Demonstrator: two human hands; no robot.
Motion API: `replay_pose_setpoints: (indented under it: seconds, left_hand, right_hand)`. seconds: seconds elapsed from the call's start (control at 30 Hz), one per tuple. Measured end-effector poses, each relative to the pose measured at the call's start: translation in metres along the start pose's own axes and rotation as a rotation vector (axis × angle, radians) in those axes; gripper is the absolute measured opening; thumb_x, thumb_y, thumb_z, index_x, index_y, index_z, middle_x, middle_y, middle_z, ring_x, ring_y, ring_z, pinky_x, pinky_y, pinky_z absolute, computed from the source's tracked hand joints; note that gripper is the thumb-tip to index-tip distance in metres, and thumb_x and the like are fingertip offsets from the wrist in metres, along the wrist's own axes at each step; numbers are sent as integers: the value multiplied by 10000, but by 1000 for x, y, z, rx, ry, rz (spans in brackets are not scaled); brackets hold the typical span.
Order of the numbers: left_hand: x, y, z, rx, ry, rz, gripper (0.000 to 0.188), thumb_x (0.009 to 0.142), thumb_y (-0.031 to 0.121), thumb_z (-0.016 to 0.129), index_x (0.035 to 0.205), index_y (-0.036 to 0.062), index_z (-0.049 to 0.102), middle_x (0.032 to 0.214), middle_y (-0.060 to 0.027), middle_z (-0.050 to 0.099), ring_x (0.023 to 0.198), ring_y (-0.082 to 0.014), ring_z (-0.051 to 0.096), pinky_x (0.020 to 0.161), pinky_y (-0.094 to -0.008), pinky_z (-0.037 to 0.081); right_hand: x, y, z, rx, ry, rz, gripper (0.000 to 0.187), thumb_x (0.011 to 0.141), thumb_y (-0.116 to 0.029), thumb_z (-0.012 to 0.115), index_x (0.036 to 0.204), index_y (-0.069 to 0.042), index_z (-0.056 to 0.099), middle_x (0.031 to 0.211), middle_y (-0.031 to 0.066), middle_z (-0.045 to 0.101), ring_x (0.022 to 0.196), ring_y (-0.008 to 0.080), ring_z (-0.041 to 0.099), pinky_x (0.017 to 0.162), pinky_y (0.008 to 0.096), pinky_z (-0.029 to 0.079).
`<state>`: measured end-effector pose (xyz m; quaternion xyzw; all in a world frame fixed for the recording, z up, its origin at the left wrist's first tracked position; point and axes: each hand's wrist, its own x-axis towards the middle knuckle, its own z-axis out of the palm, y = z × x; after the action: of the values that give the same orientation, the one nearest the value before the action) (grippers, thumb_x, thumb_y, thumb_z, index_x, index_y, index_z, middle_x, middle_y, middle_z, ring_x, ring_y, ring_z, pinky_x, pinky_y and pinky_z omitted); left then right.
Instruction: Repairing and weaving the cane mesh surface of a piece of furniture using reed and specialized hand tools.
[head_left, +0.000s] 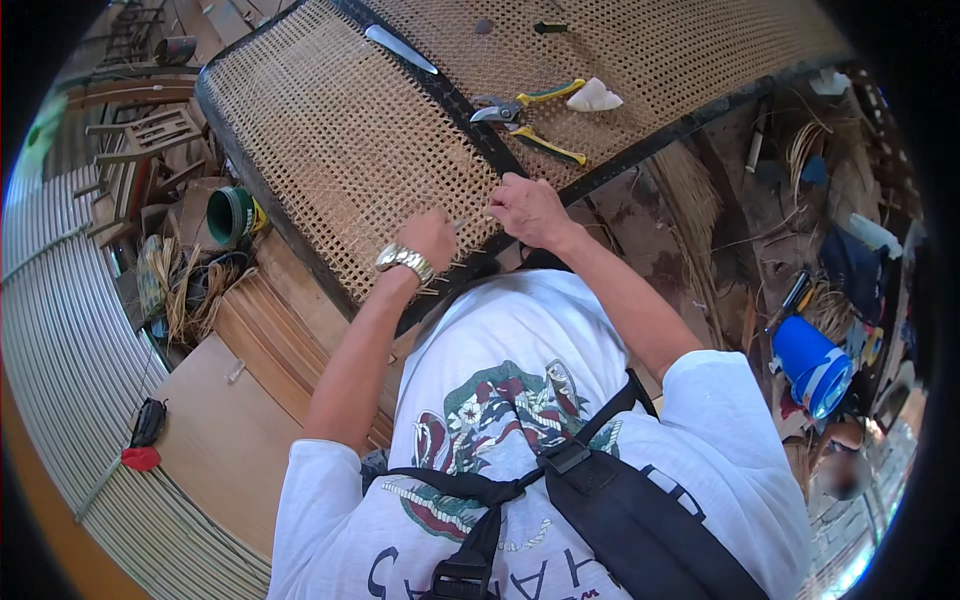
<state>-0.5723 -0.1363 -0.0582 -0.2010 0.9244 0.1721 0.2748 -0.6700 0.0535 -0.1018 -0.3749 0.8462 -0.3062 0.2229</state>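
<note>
A woven cane panel (pixel 350 120) in a dark frame (pixel 275 205) lies in front of me. My left hand (pixel 430 238), with a metal watch (pixel 405 262) on its wrist, is closed low over the near part of the weave. A thin pale tip shows beside its fingers; what it belongs to is hidden. Close by on the right, my right hand (pixel 532 211) pinches at the dark middle bar (pixel 470 120), and I cannot make out what is between its fingertips. Loose cane ends stick out near both hands. Beyond them lie yellow-handled pruning shears (pixel 540 120) and a knife-like blade (pixel 402 50).
A crumpled white piece (pixel 594 96) rests on the second cane panel (pixel 680 60). Left of the frame are a green bucket (pixel 232 215), stacked wooden boards (pixel 285 325) and wooden furniture frames (pixel 150 140). A blue bucket (pixel 810 365) and a person (pixel 840 460) are at the right.
</note>
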Motion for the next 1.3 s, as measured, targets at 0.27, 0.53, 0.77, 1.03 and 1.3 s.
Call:
replay_pose_setpoints:
  seconds: [0.27, 0.53, 0.77, 1.03, 1.3]
  left_hand:
    - [9, 48, -10, 284, -216, -60, 245, 921, 191, 593, 1040, 34, 737, 1059, -215, 725, 1000, -352, 716, 839, -463, 581]
    - [17, 62, 4, 261, -200, -56, 226, 921, 168, 586, 1025, 35, 736, 1029, -241, 716, 988, -378, 705, 847, -472, 570]
    - [13, 18, 29, -168, -9, -74, 410, 992, 340, 486, 889, 3, 697, 900, -239, 706, 879, -434, 680, 818, -520, 522]
    - [-9, 34, -24, 186, -57, -121, 410, 957, 437, 581, 982, 50, 717, 973, -223, 716, 923, -408, 696, 803, -484, 563]
    - [-65, -19, -126, 247, 88, 102, 409, 940, 462, 605, 841, 67, 647, 741, -157, 667, 717, -362, 658, 651, -469, 510]
  right_hand:
    - [-5, 6, 7, 72, 148, 60, 152, 857, -232, 650, 789, -101, 687, 856, 99, 623, 779, 321, 649, 717, 463, 498]
    - [-5, -1, 4, 30, 203, 15, 148, 851, -212, 641, 776, -91, 679, 804, 104, 610, 770, 322, 650, 697, 432, 509]
    - [-4, -2, 28, 24, 112, -22, 143, 857, -223, 627, 842, -99, 697, 897, 95, 643, 845, 307, 648, 777, 415, 497]
    - [-7, -10, 31, -23, -16, 82, 143, 832, -206, 625, 893, -105, 705, 991, 105, 656, 976, 288, 621, 851, 432, 439]
    - [17, -45, 6, 738, 0, -99, 354, 826, -243, 765, 1109, -50, 675, 925, 123, 684, 932, 242, 659, 849, 373, 505]
